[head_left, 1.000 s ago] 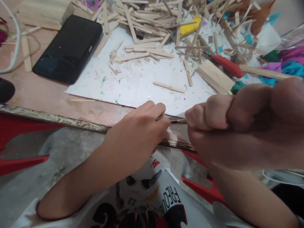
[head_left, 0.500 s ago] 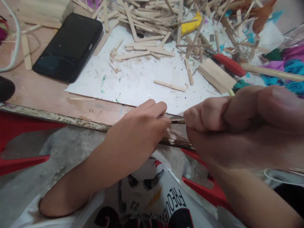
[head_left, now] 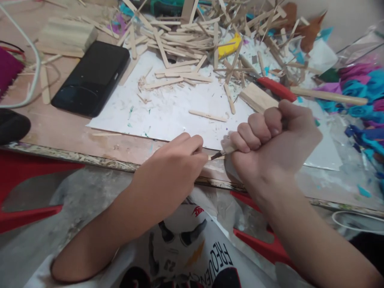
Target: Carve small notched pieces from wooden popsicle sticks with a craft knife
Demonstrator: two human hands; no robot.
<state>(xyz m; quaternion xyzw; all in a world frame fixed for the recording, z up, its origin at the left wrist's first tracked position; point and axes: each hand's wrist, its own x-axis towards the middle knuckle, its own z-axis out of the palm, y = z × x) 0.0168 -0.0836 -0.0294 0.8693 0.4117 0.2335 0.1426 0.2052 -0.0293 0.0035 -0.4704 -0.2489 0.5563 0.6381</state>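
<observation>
My left hand is closed at the table's front edge, thumb and fingers pinched on a thin wooden craft stick, most of which is hidden. Wrapped in the fist of my right hand is a small carving tool with a dark metal tip and a pale handle. Its tip points left, at the stick just beside my left fingers. Whether the tip cuts into the wood I cannot tell. Beyond both hands lies a white paper sheet with shavings, and a loose craft stick rests on it.
A heap of craft sticks covers the back. A black phone lies left, near a wood block and a white cable. To the right are another wood block, a red-handled tool and blue-purple crepe paper.
My right fist has dropped away from the camera and tilted, so more of the tool shows. The view has shifted slightly; my left hand keeps its pinch at the edge.
</observation>
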